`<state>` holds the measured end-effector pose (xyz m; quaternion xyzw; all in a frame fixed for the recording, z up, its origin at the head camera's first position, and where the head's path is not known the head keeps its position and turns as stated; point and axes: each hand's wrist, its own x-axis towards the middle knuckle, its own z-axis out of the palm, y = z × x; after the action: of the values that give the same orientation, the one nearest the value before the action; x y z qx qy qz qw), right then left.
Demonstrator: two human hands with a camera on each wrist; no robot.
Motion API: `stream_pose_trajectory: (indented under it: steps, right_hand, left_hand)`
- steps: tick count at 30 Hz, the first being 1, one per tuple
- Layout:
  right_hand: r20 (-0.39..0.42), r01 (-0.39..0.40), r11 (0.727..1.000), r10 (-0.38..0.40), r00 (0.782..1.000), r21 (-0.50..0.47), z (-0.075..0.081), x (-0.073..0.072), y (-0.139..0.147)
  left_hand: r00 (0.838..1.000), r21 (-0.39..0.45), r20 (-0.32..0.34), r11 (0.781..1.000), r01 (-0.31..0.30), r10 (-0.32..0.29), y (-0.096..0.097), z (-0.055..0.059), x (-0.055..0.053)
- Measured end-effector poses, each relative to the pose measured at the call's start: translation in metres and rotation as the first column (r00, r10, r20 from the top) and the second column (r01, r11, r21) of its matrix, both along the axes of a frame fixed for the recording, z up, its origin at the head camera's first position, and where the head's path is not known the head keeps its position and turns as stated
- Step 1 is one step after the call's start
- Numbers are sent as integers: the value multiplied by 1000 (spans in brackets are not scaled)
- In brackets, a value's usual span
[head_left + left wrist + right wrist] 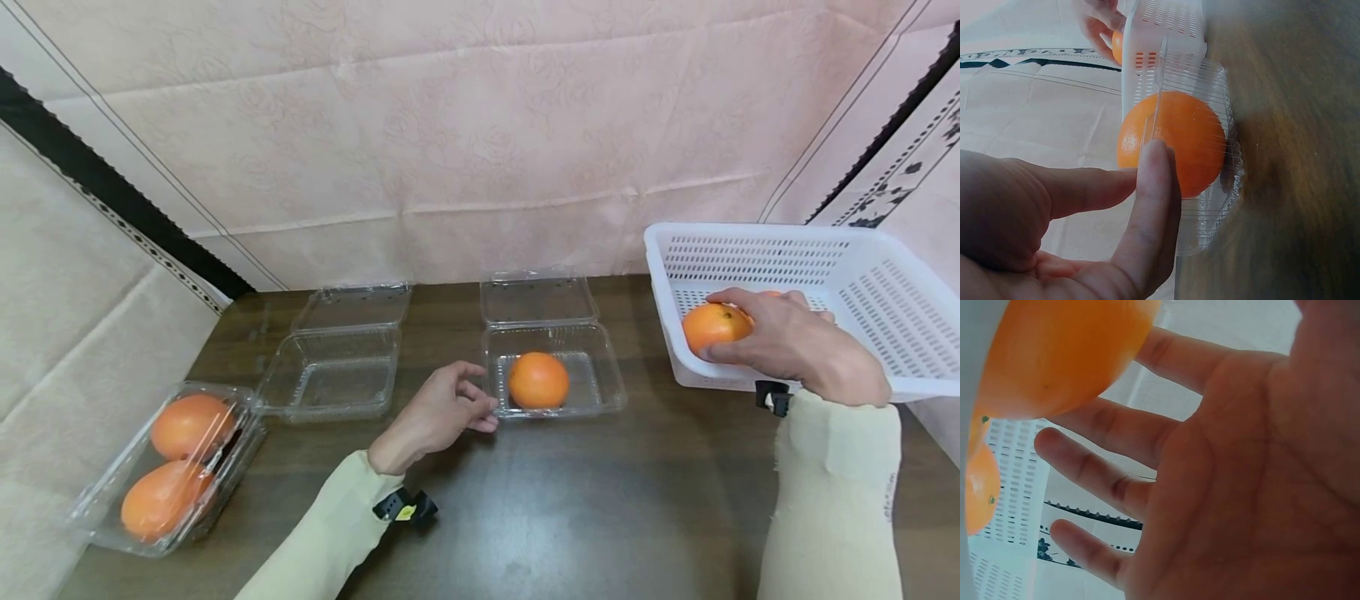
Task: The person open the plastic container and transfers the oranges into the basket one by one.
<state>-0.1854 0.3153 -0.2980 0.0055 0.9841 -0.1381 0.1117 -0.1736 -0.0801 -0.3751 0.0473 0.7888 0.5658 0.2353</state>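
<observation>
At the white basket's near left corner my right hand (806,342) holds an orange (716,327) between thumb and fingers; the right wrist view shows this orange (1066,356) against the fingertips, with the ring and little fingers off it. My left hand (442,408) pinches the near left rim of an open clear plastic box (611,379) between thumb and forefinger. One orange (538,381) sits inside that box, seen behind the fingers in the left wrist view too.
Left of it stands another open clear box (341,408), lid folded back. A closed clear box (247,446) with two oranges lies at the far left. More oranges (984,487) show inside the white basket (750,233) at right. A cloth-covered wall (480,150) rises behind the table.
</observation>
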Motion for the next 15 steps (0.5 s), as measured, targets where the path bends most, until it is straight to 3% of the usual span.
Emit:
stream_pose_trajectory:
  steps: [9, 15]
  right_hand:
    - [36, -24, 1000, 24, 999, -1, -2, -1, 3]
    - [12, -44, 999, 44, 999, -3, -3, -1, 3]
  left_hand:
    - [1000, 1, 7, 1000, -9, 9, 0, -1, 0]
    - [1000, 4, 7, 1000, -9, 9, 0, -1, 0]
